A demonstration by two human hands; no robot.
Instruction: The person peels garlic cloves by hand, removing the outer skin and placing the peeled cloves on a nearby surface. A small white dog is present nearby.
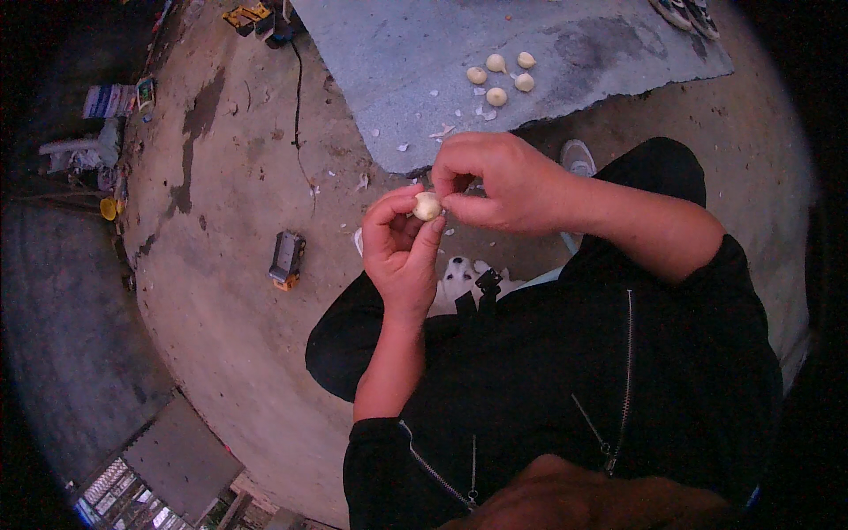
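Note:
My left hand [402, 252] holds a small pale bulb [427, 206], garlic or onion, between its thumb and fingers. At the bulb's right side, my right hand [500, 185] has its thumb and forefinger pinched together. Whether a scrap of skin is between those fingertips is too small to tell. Beyond my hands, several similar pale bulbs [496, 97] lie grouped on a grey stone slab [397, 73]. White flakes of papery skin [442, 132] are scattered on the slab near them, and more lie on the floor below its edge.
A white dog [457, 281] looks up from between my knees. On the concrete floor [232, 318] to the left stands a toy dump truck [287, 257]. A yellow toy vehicle [248, 20] is at the top, near a dark cord [297, 93]. Shoes [686, 14] rest at the slab's far right.

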